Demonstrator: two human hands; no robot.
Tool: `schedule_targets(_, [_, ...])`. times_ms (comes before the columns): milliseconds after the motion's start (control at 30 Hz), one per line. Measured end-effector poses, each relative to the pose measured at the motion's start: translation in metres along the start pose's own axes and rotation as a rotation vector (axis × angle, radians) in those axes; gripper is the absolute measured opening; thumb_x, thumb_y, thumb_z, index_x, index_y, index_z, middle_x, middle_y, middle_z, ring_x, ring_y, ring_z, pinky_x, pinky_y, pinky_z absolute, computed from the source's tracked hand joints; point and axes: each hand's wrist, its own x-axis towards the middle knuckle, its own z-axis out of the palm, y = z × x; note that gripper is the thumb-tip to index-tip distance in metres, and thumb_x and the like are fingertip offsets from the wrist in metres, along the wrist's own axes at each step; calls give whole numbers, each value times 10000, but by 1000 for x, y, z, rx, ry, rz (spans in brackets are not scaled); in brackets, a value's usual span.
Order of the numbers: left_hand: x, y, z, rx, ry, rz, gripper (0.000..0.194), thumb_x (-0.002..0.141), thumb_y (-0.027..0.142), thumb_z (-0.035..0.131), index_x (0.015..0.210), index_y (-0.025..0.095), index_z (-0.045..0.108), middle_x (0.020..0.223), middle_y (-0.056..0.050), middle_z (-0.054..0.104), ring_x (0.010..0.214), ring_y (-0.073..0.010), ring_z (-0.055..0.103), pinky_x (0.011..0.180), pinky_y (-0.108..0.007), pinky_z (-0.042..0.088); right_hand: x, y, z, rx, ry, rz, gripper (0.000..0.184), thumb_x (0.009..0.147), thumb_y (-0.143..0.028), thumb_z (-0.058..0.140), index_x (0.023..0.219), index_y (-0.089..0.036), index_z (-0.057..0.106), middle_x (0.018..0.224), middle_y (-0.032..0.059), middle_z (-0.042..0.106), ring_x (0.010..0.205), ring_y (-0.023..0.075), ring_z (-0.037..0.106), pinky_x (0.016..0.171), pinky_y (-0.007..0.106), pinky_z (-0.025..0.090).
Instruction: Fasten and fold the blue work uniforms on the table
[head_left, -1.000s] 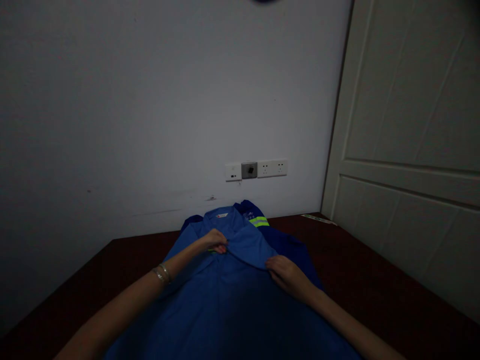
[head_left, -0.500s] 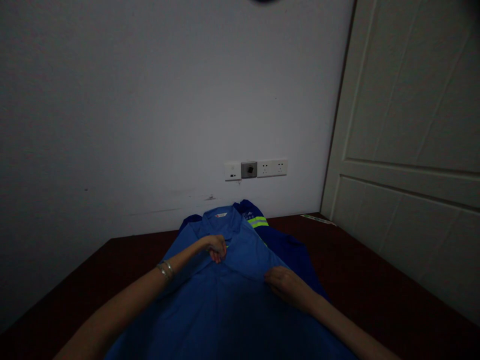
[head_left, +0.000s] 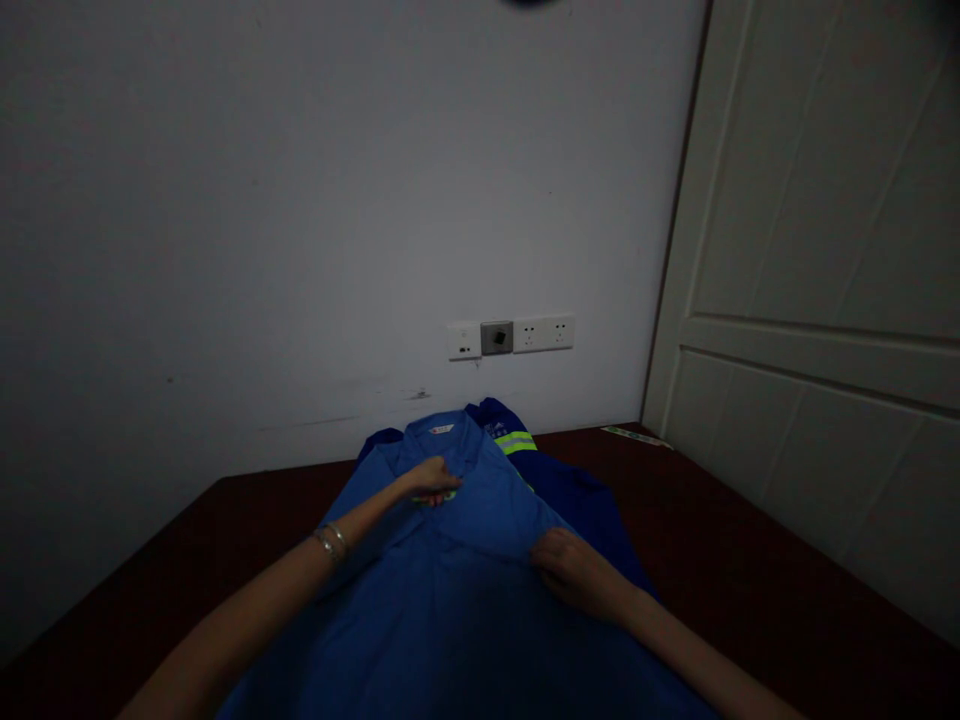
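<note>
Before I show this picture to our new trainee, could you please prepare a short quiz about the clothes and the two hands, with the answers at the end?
1. Multiple choice: On which wrist are the silver bracelets?
A) left
B) right
C) both

2. True or false: The light blue shirt lies over part of the dark blue garment.

3. Fill in the gap: The hand farther from the shirt's collar is the ____ hand.

Key:
1. A; they are on the wrist of the left hand.
2. True; the dark blue shows out from behind the shirt.
3. Right; the right hand is at the shirt's side.
</note>
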Motion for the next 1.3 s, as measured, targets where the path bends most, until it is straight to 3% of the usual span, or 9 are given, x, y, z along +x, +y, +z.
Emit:
schedule_targets(67, [6, 3, 2, -29, 205, 79, 369, 778, 398, 530, 519, 135, 526, 430, 5, 514, 368, -99, 466, 438, -219, 371, 0, 0, -1, -4, -19, -18, 244, 815, -94, 410, 865, -218, 615, 866, 33, 630, 871, 173, 559, 809, 321, 421])
schedule_targets(167, [18, 8, 11, -127, 325, 154, 398, 746, 435, 560, 495, 127, 539, 415, 11, 501, 359, -80, 432, 431, -204, 333, 0, 1, -4, -12, -20, -20, 238, 804, -85, 409, 844, -210, 608, 847, 38, 626, 848, 173, 559, 806, 322, 416])
schedule_targets(267, [29, 13, 24, -230, 347, 168, 410, 749, 423, 560, 471, 121, 548, 396, 19, 481, 360, -67, 407, 428, -194, 318, -3, 0, -9, -34, -15, -5, 238, 784, -65, 407, 825, -203, 597, 840, 36, 628, 831, 166, 561, 835, 325, 400])
schedule_targets(500, [48, 12, 40, -300, 329, 73, 194, 680, 176, 593, 495, 123, 565, 388, 49, 471, 352, -61, 399, 416, -185, 316, -14, 0, -19, -69, -41, 69, 236, 766, -67, 402, 839, -193, 587, 854, 41, 629, 850, 164, 562, 927, 358, 341])
schedule_targets(800, [56, 12, 47, -287, 369, 71, 263, 666, 208, 617, 426, 134, 537, 370, 33, 453, 377, -77, 416, 427, -195, 324, -17, -3, -25, 43, -23, 110, 234, 765, -85, 414, 833, -197, 608, 847, 36, 640, 845, 171, 576, 898, 352, 368])
schedule_targets(867, [58, 13, 44, -294, 412, 78, 257, 686, 234, 618, 456, 130, 567, 395, 21, 477, 407, -82, 436, 441, -194, 331, -14, 1, -27, 139, 25, 166, 226, 774, -139, 441, 886, -202, 627, 901, 42, 651, 892, 179, 581, 876, 328, 394])
schedule_targets(1033, [69, 18, 31, -313, 528, 71, 208, 734, 265, 592, 622, 103, 660, 476, -2, 541, 477, -100, 487, 473, -192, 347, 9, 25, -27, 245, 201, 491, 314, 865, -304, 371, 957, -173, 642, 991, 78, 659, 927, 190, 597, 841, 297, 431])
schedule_targets(1300, [98, 27, 29, -310, 543, 39, 151, 700, 228, 624, 628, 105, 672, 492, 4, 555, 494, -100, 508, 515, -188, 375, 33, 44, 1, 33, 123, 610, 317, 841, -364, 465, 983, -135, 632, 1010, 129, 632, 955, 233, 587, 833, 310, 425])
